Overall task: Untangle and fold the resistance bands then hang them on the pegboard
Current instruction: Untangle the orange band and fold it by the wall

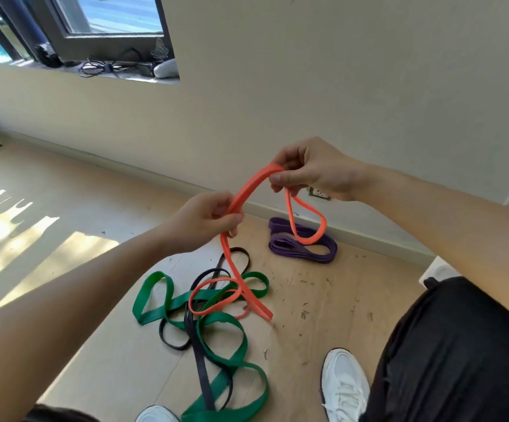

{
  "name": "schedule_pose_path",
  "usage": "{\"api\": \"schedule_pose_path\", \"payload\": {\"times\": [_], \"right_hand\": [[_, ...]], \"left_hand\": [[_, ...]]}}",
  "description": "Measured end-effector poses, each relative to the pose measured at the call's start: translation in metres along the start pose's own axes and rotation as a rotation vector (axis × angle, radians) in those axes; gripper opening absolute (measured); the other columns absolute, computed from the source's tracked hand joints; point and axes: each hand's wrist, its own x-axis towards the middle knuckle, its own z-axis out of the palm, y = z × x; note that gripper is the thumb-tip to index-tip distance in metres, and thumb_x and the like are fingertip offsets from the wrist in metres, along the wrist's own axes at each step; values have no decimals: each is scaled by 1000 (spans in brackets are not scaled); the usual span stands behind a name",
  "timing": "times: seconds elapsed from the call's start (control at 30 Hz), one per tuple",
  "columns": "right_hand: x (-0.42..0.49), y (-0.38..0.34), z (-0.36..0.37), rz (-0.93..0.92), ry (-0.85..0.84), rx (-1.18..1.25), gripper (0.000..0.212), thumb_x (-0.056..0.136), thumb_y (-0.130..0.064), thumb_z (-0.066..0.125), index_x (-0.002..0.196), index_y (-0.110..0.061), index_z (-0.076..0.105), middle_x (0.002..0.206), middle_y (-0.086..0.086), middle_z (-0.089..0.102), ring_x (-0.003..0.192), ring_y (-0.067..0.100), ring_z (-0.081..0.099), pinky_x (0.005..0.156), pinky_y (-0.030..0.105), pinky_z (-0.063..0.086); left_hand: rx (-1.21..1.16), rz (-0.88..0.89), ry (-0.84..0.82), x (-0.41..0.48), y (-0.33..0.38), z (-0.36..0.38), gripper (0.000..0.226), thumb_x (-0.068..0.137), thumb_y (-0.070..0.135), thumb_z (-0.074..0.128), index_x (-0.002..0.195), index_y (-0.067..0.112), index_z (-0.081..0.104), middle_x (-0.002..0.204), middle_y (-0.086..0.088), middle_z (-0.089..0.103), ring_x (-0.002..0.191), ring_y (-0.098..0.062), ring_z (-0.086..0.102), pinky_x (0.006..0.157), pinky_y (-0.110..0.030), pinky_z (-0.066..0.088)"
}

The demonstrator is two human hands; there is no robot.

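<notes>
An orange resistance band [248, 190] arches between my two hands above the floor. My left hand [204, 220] pinches its lower left part, and my right hand [311, 169] pinches its top, with a loop hanging below that hand. The band's tail drops onto a tangle on the floor, where it crosses a wide green band [225, 339] and a black band [200, 363]. A purple band [302, 245] lies folded by the wall, apart from the tangle. No pegboard is in view.
Pale wood floor [332, 300] with small scuffs; a beige wall [308, 86] and skirting run behind. My white shoes [343, 385] and black-trousered knee stand at the bottom right. A window sill [119, 68] with cables sits up left.
</notes>
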Motion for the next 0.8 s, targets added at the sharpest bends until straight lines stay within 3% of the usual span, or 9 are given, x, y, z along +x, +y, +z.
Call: {"api": "schedule_pose_path", "payload": {"times": [0.07, 0.17, 0.27, 0.47, 0.67, 0.8], "right_hand": [[-2, 2, -9, 11, 40, 92, 7, 90, -5, 69, 97, -7, 71, 81, 8, 73, 75, 16, 71, 64, 25, 55], [-5, 11, -25, 41, 106, 231, 7, 91, -4, 67, 96, -8, 70, 81, 9, 73, 76, 17, 71, 63, 25, 55], [-8, 26, -32, 102, 108, 211, 8, 92, -2, 66, 98, -8, 69, 85, 11, 73, 80, 20, 72, 67, 27, 59], [-8, 50, -37, 240, 97, 14, 9, 90, -1, 70, 97, -7, 67, 85, 9, 75, 79, 14, 74, 63, 26, 58], [-8, 70, -36, 373, -78, -248, 11, 89, -4, 73, 96, -9, 67, 93, 9, 75, 80, 13, 70, 71, 32, 60], [-6, 71, -28, 409, -176, -378, 10, 89, -9, 75, 88, -15, 67, 93, 13, 72, 86, 19, 66, 79, 40, 60]], "left_hand": [[170, -14, -56, -2, -13, -3, 9, 100, 18, 60, 98, 17, 69, 83, 0, 70, 80, -11, 70, 85, -37, 59], [242, -132, -110, -7, -30, -9, 15, 102, 24, 57, 95, 21, 69, 86, 1, 73, 82, -7, 70, 91, -42, 57], [127, -179, -74, -10, -38, -17, 17, 102, 25, 57, 99, 17, 72, 88, -2, 77, 90, -13, 73, 96, -44, 55], [-150, -183, 63, -4, -31, -26, 23, 105, 17, 51, 118, 16, 69, 95, -10, 75, 96, -21, 72, 93, -35, 55], [-331, -163, 77, -3, -10, -34, 31, 100, 21, 55, 111, -4, 71, 80, -5, 67, 80, -16, 66, 84, -31, 53], [-473, -83, 116, -4, 9, -39, 45, 80, 37, 79, 112, 5, 75, 88, -6, 72, 82, -18, 67, 79, -25, 57]]}}
